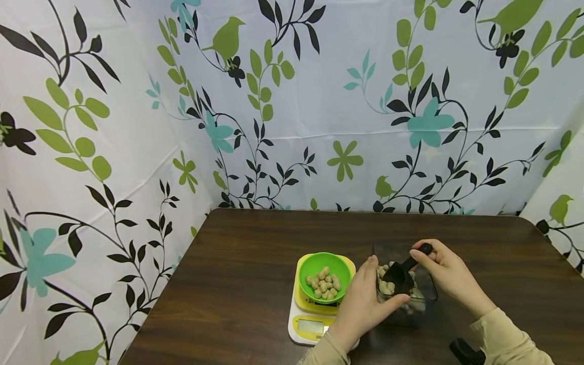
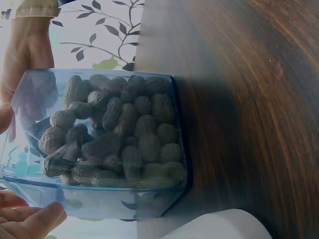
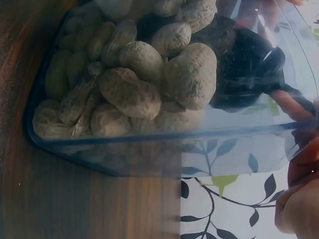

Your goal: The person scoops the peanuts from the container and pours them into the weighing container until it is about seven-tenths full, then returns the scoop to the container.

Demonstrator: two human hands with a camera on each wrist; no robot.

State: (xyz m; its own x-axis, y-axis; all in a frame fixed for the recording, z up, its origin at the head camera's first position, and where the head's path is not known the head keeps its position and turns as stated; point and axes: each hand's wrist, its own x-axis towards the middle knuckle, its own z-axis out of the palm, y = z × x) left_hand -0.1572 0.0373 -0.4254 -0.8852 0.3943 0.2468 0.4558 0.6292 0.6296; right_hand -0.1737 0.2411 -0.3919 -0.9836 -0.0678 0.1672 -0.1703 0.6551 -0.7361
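Observation:
A clear plastic container (image 1: pixel 431 290) of unshelled peanuts (image 2: pixel 144 134) stands on the table. My left hand (image 1: pixel 365 299) grips its left side, thumb over the near rim and fingers along the side wall. Above the peanuts, my right hand (image 1: pixel 449 271) pinches the handle of a black scoop (image 1: pixel 398 276), whose bowl is tilted down inside the container. Through the clear wall in the right wrist view the dark scoop (image 3: pixel 244 69) shows beside the peanuts; what it carries is hidden. Left of the container, a green bowl (image 1: pixel 338 262) with peanuts (image 1: pixel 325 285) sits on a yellow and white kitchen scale (image 1: pixel 297 310).
The scale's small display (image 1: pixel 310 326) faces the near side, partly beside my left wrist; its reading is not legible. A black object (image 1: pixel 465 351) shows by my right sleeve. Dark wooden tabletop (image 1: pixel 237 284) extends left, up to a patterned curtain (image 1: pixel 283 126).

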